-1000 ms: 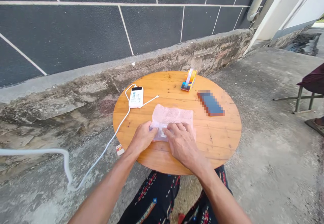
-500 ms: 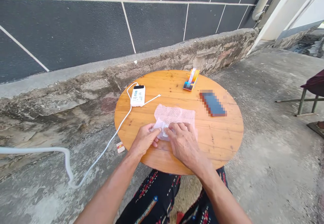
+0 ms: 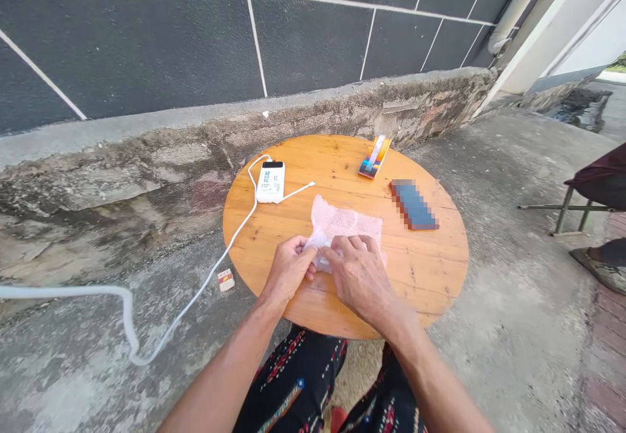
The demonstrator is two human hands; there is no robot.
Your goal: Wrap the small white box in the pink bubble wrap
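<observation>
A thin, pinkish, translucent sheet of bubble wrap (image 3: 349,221) lies near the front middle of the round wooden table. Its near left part is folded and bunched up between my hands. My left hand (image 3: 288,267) pinches the gathered left edge between thumb and fingers. On the near side of the sheet, my right hand (image 3: 359,273) is closed with bent fingers, gripping the fold, its thumb close to the left thumb. A whitish patch shows in the fold, but whether it is a wrapped thing or just layered film I cannot tell.
A white power bank (image 3: 270,182) with a white cable (image 3: 235,227) lies at the table's left. An orange tape dispenser (image 3: 375,157) stands at the back, and a dark, pixelated phone-like slab (image 3: 415,205) lies right. A small box (image 3: 225,280) is on the ground. A seated person's foot (image 3: 604,267) shows at right.
The view has shifted slightly. The sheet's left side is raised and gathered more, and the small white patch between my thumbs shows less. Both hands keep hold of the wrap.
</observation>
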